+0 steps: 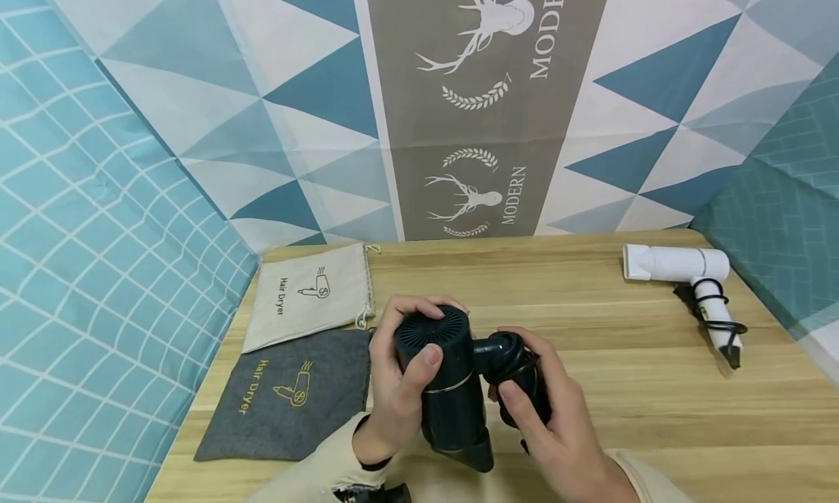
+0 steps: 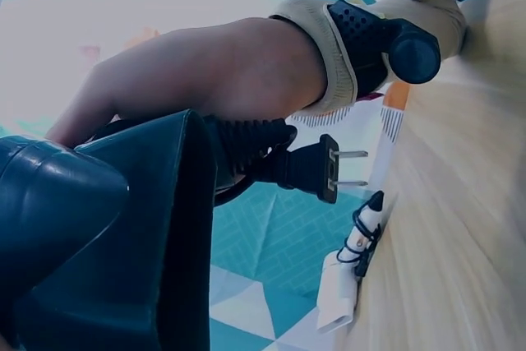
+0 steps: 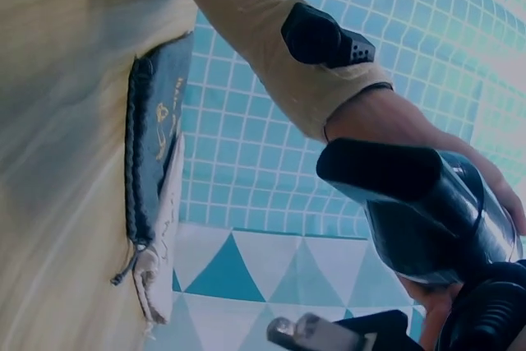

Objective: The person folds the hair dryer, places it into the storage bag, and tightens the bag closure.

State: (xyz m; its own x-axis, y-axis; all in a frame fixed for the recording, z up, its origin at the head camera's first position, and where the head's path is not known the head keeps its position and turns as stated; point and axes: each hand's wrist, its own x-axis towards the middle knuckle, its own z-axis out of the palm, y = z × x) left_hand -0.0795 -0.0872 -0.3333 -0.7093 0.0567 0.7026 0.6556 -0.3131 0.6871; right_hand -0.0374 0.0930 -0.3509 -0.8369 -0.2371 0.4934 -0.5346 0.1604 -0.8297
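Dark, glossy plastic makes up the dark hair dryer, which is held above the near middle of the tabletop, its barrel roughly upright with the vented end up and the nozzle pointing down. Both hands are closed around it: the left hand wraps the barrel, its thumb lying across the front near the vented top and its fingers round the left and far side, while the right hand grips the handle, thumb on the near face and fingers curled round the right. A short, round-ended joint links the handle to the barrel, so that the handle points down just beside it. From the left wrist, a black plug with two flat metal prongs shows near the right hand, with ribbed cord next to it. On the left lie two cloth pouches, each printed with "Hair Dryer" and a small dryer drawing: the gray pouch nearer, the beige pouch just beyond it. Well apart at the far right, the white hair dryer lies with its barrel toward the left and its handle toward the near side, a black cord wound round that handle. Beyond the tabletop hangs a patterned backdrop of blue and white triangles with a brown deer panel; blue gridded fabric stands on the left.
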